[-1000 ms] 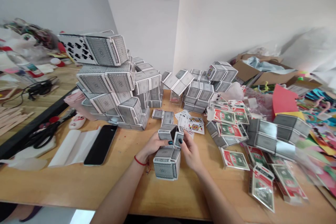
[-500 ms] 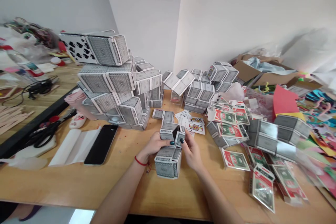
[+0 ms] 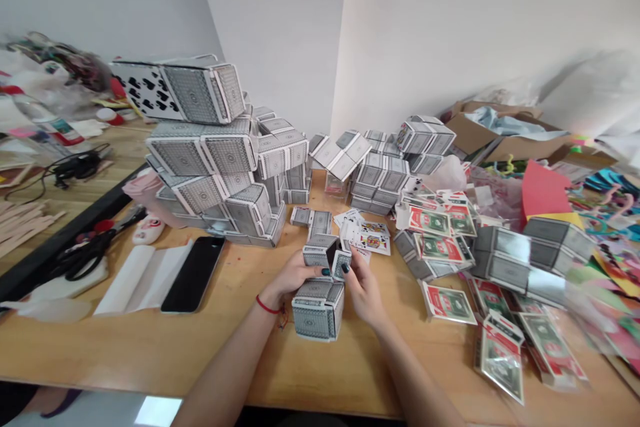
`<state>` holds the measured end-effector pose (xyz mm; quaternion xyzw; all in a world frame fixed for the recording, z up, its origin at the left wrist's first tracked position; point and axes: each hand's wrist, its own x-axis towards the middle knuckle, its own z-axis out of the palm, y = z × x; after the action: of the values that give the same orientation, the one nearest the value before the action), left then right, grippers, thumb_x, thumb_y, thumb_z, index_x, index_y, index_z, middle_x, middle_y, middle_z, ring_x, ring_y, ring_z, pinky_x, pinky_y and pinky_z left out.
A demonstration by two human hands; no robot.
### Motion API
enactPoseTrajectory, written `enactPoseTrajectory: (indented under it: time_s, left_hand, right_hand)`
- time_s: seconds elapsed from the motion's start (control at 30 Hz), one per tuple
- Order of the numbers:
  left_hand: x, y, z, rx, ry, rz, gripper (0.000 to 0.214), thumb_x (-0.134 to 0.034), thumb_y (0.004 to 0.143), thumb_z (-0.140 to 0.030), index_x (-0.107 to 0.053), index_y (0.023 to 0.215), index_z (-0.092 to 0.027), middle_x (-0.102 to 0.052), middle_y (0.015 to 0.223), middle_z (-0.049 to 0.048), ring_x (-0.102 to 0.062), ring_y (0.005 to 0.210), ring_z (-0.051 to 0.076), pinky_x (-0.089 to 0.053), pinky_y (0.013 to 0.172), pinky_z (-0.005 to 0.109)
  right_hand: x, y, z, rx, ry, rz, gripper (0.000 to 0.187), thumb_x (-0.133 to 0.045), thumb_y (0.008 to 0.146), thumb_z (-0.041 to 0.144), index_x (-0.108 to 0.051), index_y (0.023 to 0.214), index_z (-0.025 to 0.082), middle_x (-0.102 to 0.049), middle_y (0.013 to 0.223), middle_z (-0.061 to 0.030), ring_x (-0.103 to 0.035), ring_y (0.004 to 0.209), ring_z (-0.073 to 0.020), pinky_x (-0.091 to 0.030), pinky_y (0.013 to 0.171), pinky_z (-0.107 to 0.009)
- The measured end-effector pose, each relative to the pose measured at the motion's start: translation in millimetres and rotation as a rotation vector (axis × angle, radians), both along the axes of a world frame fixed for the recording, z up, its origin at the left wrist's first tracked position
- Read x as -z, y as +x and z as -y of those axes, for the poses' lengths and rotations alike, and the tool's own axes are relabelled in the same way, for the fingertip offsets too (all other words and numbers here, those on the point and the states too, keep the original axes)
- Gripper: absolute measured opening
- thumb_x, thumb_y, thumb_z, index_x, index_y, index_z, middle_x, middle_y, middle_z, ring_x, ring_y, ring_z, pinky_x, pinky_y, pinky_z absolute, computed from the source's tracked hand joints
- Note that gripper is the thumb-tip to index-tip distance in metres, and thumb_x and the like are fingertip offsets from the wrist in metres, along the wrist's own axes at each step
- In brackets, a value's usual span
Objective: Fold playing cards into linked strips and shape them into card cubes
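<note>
Over the table (image 3: 115, 350), nearest, a card block (image 3: 314, 317) sits directly before an open card box (image 3: 317, 253), their line running straight away. Left hand (image 3: 294, 275) and right hand (image 3: 363, 288), equally close, pinch the box's opposite sides, each grip nearly closed. Loose cards (image 3: 374, 244) lie beyond.

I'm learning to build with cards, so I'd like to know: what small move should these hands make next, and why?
Probably ease the card piece gently toward the upper block: the right hand grips the piece, the left hand steadies the block, and a dark gap shows between them.
</note>
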<state>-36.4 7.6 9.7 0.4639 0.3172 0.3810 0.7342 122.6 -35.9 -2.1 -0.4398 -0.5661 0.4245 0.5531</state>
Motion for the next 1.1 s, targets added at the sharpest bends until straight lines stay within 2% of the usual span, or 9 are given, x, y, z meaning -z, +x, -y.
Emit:
enactPoseTrajectory:
  time_s: [0.23, 0.43, 0.6, 0.73, 0.93, 1.1]
  left_hand:
    - [0.7, -0.8, -0.4, 0.019, -0.017, -0.011, 0.041, -0.072, 0.060, -0.023, -0.060, 0.098, -0.011, -0.066, 0.097, 0.0092, -0.061, 0.088, 0.022, -0.044, 0.080, 0.032]
    - [0.7, -2.0, 1.0, 0.028, -0.050, 0.037, 0.043, -0.072, 0.061, -0.022, -0.059, 0.102, -0.013, -0.065, 0.102, 0.0087, -0.060, 0.092, 0.022, -0.044, 0.081, 0.031]
    - [-4.9, -3.8, 2.1, 0.069, -0.078, 0.044, 0.044, -0.070, 0.063, -0.025, -0.059, 0.104, -0.012, -0.065, 0.100, 0.0099, -0.061, 0.088, 0.023, -0.046, 0.078, 0.033]
    - [-4.5, -2.8, 2.6, 0.027, -0.105, 0.035, 0.046, -0.072, 0.061, -0.026, -0.058, 0.104, -0.013, -0.066, 0.100, 0.0094, -0.061, 0.089, 0.022, -0.045, 0.080, 0.033]
    - [0.3, 2.3, 1.7, -0.082, -0.102, -0.042, 0.037, -0.073, 0.059, -0.028, -0.062, 0.090, -0.011, -0.067, 0.091, 0.0085, -0.062, 0.084, 0.021, -0.046, 0.074, 0.029]
    - [-6.5, 1.9, -1.1, -0.171, 0.007, -0.032, 0.041, -0.073, 0.059, -0.026, -0.056, 0.095, -0.013, -0.067, 0.093, 0.0071, -0.062, 0.084, 0.019, -0.047, 0.073, 0.028]
  right_hand:
    - [-5.5, -0.5, -0.7, 0.003, -0.006, 0.056, 0.034, -0.043, 0.085, 0.037, -0.051, 0.114, 0.021, -0.055, 0.119, -0.0072, -0.051, 0.110, -0.0225, -0.039, 0.095, -0.039]
    - [-3.6, -0.5, 0.7, -0.006, -0.008, 0.059, 0.034, -0.042, 0.085, 0.037, -0.049, 0.115, 0.021, -0.055, 0.119, -0.0070, -0.050, 0.110, -0.0217, -0.040, 0.094, -0.038]
    - [-3.1, 1.2, 0.2, -0.025, -0.011, 0.103, 0.032, -0.042, 0.085, 0.036, -0.051, 0.112, 0.021, -0.056, 0.118, -0.0068, -0.052, 0.108, -0.0215, -0.040, 0.093, -0.037]
    - [-3.0, 1.6, -1.2, -0.023, -0.018, 0.094, 0.031, -0.042, 0.085, 0.035, -0.052, 0.112, 0.022, -0.056, 0.117, -0.0061, -0.052, 0.107, -0.0214, -0.040, 0.093, -0.037]
    - [4.7, 2.4, -1.2, 0.063, 0.014, 0.050, 0.048, -0.048, 0.082, 0.029, -0.036, 0.129, 0.021, -0.051, 0.124, -0.0093, -0.051, 0.109, -0.0219, -0.043, 0.091, -0.037]
    - [11.5, 5.4, 1.3, 0.167, 0.061, 0.168, 0.060, -0.052, 0.077, 0.023, -0.030, 0.132, 0.021, -0.044, 0.129, -0.0107, -0.050, 0.110, -0.0225, -0.042, 0.093, -0.038]
